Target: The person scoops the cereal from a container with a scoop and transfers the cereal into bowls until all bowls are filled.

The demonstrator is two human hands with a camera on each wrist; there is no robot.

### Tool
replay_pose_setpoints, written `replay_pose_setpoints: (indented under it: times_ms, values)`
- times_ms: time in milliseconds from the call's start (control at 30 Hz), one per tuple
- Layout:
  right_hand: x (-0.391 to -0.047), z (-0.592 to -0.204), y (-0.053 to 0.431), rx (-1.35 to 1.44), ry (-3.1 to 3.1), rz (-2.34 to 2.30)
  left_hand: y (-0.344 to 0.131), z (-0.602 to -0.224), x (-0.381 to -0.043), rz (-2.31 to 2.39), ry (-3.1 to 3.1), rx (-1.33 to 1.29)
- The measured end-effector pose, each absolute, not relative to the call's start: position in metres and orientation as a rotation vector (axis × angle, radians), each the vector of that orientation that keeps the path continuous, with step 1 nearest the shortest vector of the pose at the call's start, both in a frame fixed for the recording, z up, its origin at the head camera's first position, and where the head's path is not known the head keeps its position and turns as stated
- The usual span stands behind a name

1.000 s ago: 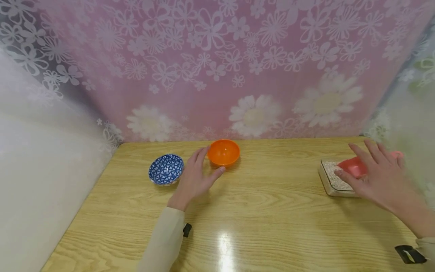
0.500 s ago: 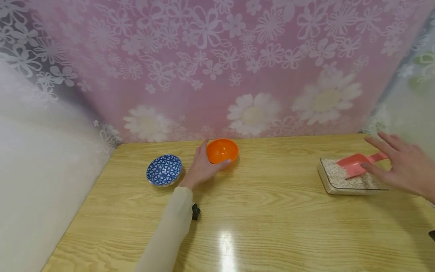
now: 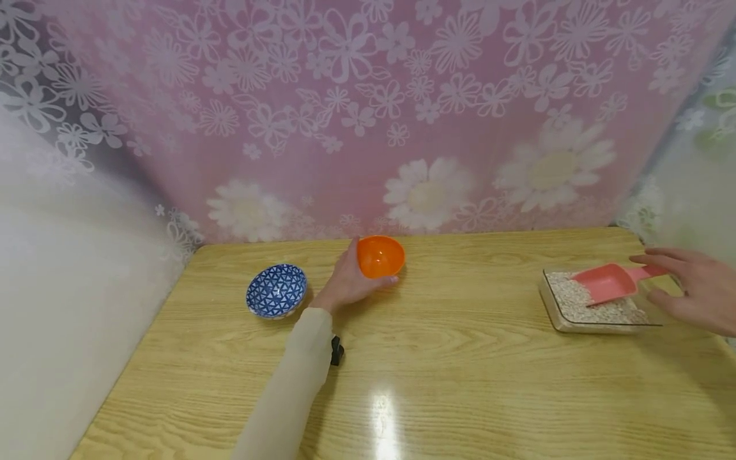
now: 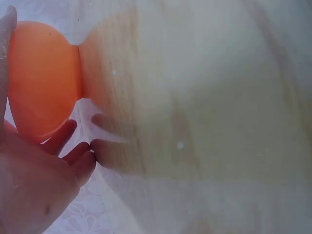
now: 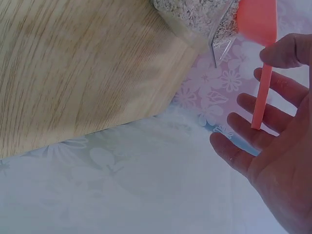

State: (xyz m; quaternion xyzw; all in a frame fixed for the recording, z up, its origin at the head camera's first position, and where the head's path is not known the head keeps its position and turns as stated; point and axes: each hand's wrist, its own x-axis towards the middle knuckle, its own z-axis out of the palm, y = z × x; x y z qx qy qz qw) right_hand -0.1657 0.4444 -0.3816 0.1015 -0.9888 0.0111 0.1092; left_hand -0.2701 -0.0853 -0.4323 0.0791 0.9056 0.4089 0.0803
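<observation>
My left hand holds an orange bowl near the table's back edge, thumb at its front side and fingers round its left and far side. In the left wrist view the bowl lies between thumb and fingers, its foot at the tabletop. A pink scoop rests in a clear rectangular container of pale flakes, its handle sticking out to the right. Around that handle my right hand hovers with fingers spread. The right wrist view has the scoop handle between thumb and loosely extended fingers.
A blue-and-white patterned bowl stands left of my left hand. Behind the wooden table hangs a pink flowered curtain, with pale walls or cloth at both sides.
My left hand has moved right and closed round the orange bowl. My right hand has drawn back rightward from above the container to the scoop's handle. The bowls and scoop stay about where they were.
</observation>
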Motion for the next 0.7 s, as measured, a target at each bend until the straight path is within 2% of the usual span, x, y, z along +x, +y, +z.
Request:
replay_pose_setpoints:
  times_ms: [433, 700]
  values:
    - [-0.164, -0.386, 0.440, 0.237, -2.884, 0.034, -0.080, -0.434, -0.265, 1.266, 2.724, 0.396]
    - [-0.163, -0.383, 0.434, 0.230, -2.833, 0.046, -0.073, -0.415, -0.235, 1.194, 2.667, 0.561]
